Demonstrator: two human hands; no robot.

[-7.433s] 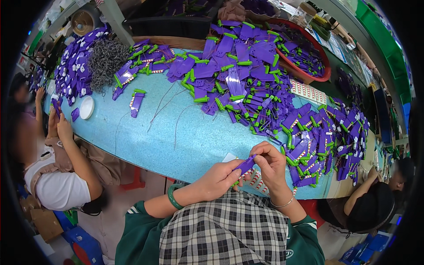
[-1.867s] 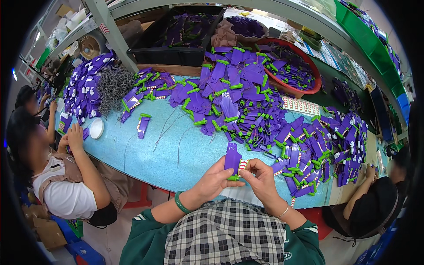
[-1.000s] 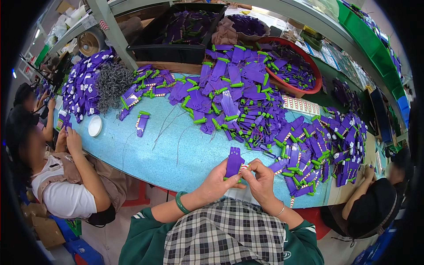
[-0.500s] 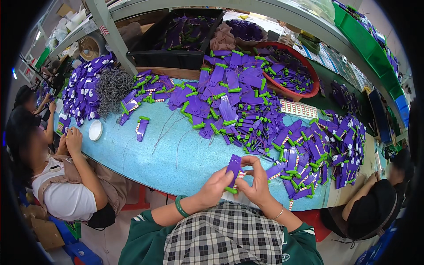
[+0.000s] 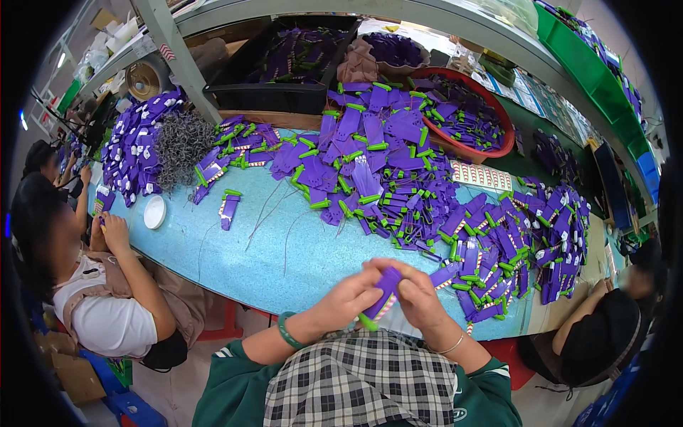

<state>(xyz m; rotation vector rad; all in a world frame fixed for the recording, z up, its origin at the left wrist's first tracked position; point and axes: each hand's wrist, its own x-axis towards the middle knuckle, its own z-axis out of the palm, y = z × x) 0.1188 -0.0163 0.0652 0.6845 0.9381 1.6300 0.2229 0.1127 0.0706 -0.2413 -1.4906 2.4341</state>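
Observation:
Close to my body I hold a flat purple piece (image 5: 385, 291) with a bright green end and a red-and-white striped strip along one edge. It is tilted, its green end pointing down toward my lap. My left hand (image 5: 347, 299) grips it from the left, while my right hand (image 5: 420, 297) closes on its upper right part. The fingertips hide some of its surface. Beyond my hands lies a large heap of similar purple pieces (image 5: 377, 160) with green ends. To the right, a pile of striped pieces (image 5: 491, 249) reaches close to my right hand.
A sheet of striped stickers (image 5: 481, 176) lies beside the heap. Behind stand a black crate (image 5: 270, 96) and a red basin (image 5: 506, 135). A small white dish (image 5: 154, 212) and tangled grey wires (image 5: 183, 146) lie left. Co-workers sit on both sides.
The purple piece has tilted to the right and its striped edge faces up more. My right fingers have closed in on its upper end; my left hand has shifted slightly.

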